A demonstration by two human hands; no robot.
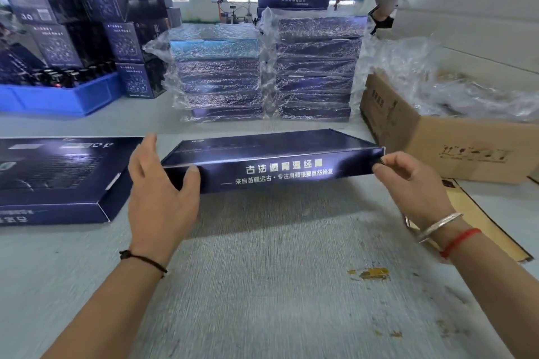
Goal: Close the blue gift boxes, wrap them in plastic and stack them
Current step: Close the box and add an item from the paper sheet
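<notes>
A closed dark blue gift box (271, 160) with gold lettering is held level above the grey table (262, 285), its long front side facing me. My left hand (159, 189) grips its left end, thumb on the front edge. My right hand (408, 178) pinches its right front corner. A second blue gift box (58, 178) lies open on the table to the left. Behind stand two stacks of plastic-wrapped blue boxes: a left stack (218, 76) and a taller right stack (316, 67).
A cardboard carton (437, 143) filled with clear plastic wrap sits at the right. A blue crate (64, 96) of dark bottles and piled dark boxes (87, 14) fill the back left. A person (385, 9) is at the far right, beside white foam sheets (472, 9).
</notes>
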